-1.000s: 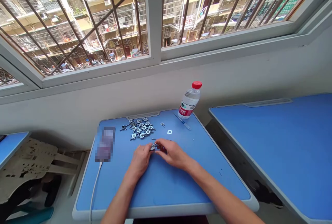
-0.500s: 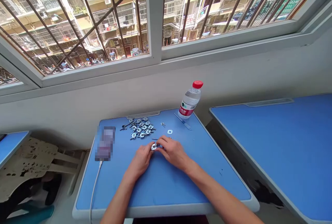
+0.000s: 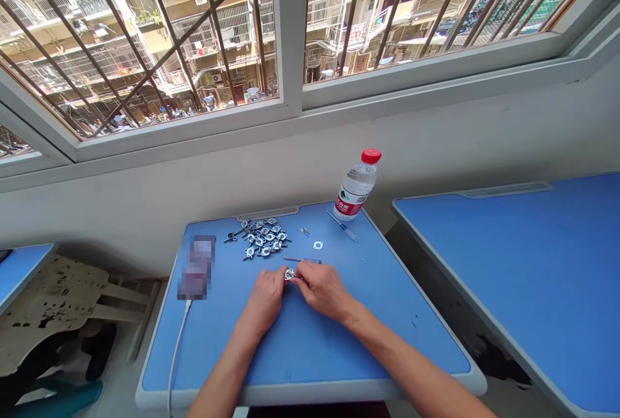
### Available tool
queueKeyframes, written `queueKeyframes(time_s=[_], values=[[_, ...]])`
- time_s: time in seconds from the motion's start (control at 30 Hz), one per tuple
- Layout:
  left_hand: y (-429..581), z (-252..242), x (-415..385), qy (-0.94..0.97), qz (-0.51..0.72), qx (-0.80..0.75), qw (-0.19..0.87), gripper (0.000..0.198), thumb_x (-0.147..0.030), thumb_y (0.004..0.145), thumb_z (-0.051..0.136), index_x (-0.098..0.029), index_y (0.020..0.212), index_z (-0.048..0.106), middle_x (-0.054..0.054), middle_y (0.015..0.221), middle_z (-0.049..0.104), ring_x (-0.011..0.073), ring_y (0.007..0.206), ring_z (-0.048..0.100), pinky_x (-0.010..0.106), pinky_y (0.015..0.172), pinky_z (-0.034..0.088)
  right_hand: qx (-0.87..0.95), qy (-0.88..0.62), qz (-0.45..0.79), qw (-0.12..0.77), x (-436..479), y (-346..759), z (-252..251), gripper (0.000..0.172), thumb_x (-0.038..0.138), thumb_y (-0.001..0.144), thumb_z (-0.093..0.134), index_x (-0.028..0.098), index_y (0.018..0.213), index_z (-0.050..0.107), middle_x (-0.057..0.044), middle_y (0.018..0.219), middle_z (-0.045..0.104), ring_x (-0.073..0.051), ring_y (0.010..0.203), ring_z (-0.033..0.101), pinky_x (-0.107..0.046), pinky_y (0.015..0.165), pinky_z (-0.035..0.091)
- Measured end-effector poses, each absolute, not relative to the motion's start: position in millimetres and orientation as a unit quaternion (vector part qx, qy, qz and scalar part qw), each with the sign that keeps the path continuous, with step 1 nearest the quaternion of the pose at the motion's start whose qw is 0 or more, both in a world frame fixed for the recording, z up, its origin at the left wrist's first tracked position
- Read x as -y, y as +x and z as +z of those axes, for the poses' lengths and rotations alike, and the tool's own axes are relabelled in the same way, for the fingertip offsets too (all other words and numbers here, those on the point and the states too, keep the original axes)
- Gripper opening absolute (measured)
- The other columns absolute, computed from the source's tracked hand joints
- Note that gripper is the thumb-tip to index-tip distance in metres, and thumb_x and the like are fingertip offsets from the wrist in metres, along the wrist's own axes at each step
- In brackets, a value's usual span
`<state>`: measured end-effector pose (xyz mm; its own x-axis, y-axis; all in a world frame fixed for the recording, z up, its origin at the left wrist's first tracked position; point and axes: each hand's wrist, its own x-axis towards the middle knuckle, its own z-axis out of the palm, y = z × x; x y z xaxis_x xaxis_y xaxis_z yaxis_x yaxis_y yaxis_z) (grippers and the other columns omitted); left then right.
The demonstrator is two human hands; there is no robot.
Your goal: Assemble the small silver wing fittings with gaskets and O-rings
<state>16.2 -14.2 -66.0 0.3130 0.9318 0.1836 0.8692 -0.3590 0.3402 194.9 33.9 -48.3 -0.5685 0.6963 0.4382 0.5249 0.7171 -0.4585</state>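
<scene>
Between my two hands, above the middle of the blue desk, is a small silvery metal part (image 3: 289,274). My left hand (image 3: 269,290) pinches its left side, and my right hand (image 3: 320,283) has its fingers closed on the right side. Just beyond my right hand lies a thin dark rod (image 3: 301,260). A flat metal plate (image 3: 318,245) and another small metal piece (image 3: 305,230) rest farther back. To the left of them is a pile of similar metal parts (image 3: 264,238).
A water bottle (image 3: 357,187) with a red cap stands at the desk's back right, beside a pen (image 3: 341,226). At the left lies a blurred phone (image 3: 196,268) with a white cable (image 3: 177,347). Another blue desk (image 3: 533,263) is at the right.
My right hand has shifted slightly right and down, and its fingers are curled closer. More of the thin dark rod behind it shows.
</scene>
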Motion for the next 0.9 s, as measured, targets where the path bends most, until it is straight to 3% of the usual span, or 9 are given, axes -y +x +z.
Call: queueKeyframes(time_s=[0.23, 0.4, 0.47, 0.57, 0.67, 0.8, 0.9], values=[[15, -60, 13, 0.801, 0.209, -0.555, 0.082, 0.033, -0.014, 0.100, 0.031, -0.015, 0.126, 0.051, 0.010, 0.091, 0.070, 0.0234, 0.083, 0.067, 0.040, 0.081, 0.053, 0.882, -0.304, 0.167, 0.319, -31, 196, -38, 0.014, 0.013, 0.088, 0.043, 0.021, 0.080, 0.051, -0.002, 0.068, 0.058, -0.015, 0.057, 0.051, -0.026, 0.055, 0.034], [15, -54, 12, 0.802, 0.236, -0.540, 0.097, 0.031, -0.018, 0.102, 0.029, -0.017, 0.125, 0.051, 0.009, 0.095, 0.069, 0.0210, 0.085, 0.064, 0.036, 0.081, 0.051, 0.857, -0.323, 0.223, 0.334, -40, 205, -28, 0.018, 0.014, 0.091, 0.043, 0.019, 0.104, 0.055, -0.007, 0.097, 0.062, -0.013, 0.061, 0.053, -0.025, 0.058, 0.040], [14, -51, 12, 0.804, 0.242, -0.534, 0.103, 0.032, -0.020, 0.103, 0.028, -0.017, 0.124, 0.052, 0.009, 0.097, 0.069, 0.0209, 0.085, 0.064, 0.037, 0.084, 0.051, 0.873, -0.319, 0.203, 0.308, -44, 208, -30, 0.015, 0.019, 0.096, 0.043, 0.020, 0.099, 0.057, -0.006, 0.093, 0.064, -0.015, 0.064, 0.055, -0.026, 0.060, 0.040], [13, -46, 15, 0.797, 0.263, -0.525, 0.138, 0.032, -0.022, 0.103, 0.029, -0.020, 0.124, 0.052, 0.009, 0.103, 0.068, 0.0213, 0.091, 0.063, 0.039, 0.089, 0.049, 0.902, -0.292, 0.161, 0.275, -47, 209, -36, 0.029, 0.024, 0.101, 0.039, 0.021, 0.079, 0.058, -0.002, 0.070, 0.061, -0.016, 0.060, 0.053, -0.026, 0.057, 0.036], [16, -38, 18, 0.764, 0.293, -0.536, 0.206, 0.032, -0.029, 0.099, 0.041, -0.019, 0.129, 0.049, 0.011, 0.112, 0.065, 0.0224, 0.095, 0.062, 0.039, 0.089, 0.050, 0.904, -0.285, 0.150, 0.280, -44, 206, -39, 0.035, 0.024, 0.102, 0.036, 0.021, 0.073, 0.056, -0.002, 0.066, 0.059, -0.016, 0.059, 0.052, -0.027, 0.056, 0.034], [20, -34, 20, 0.705, 0.293, -0.593, 0.257, 0.055, -0.042, 0.088, 0.061, -0.017, 0.132, 0.042, 0.008, 0.098, 0.063, 0.0221, 0.082, 0.061, 0.038, 0.078, 0.052, 0.905, -0.274, 0.112, 0.304, -37, 199, -40, 0.034, 0.020, 0.099, 0.036, 0.020, 0.071, 0.055, -0.003, 0.067, 0.059, -0.016, 0.059, 0.052, -0.028, 0.058, 0.035], [21, -35, 20, 0.692, 0.289, -0.611, 0.255, 0.049, -0.043, 0.090, 0.055, -0.014, 0.128, 0.044, 0.005, 0.088, 0.060, 0.0219, 0.078, 0.060, 0.037, 0.074, 0.051, 0.908, -0.270, 0.089, 0.307, -35, 195, -43, 0.031, 0.018, 0.096, 0.038, 0.020, 0.070, 0.054, -0.004, 0.066, 0.059, -0.016, 0.058, 0.051, -0.029, 0.057, 0.034]])
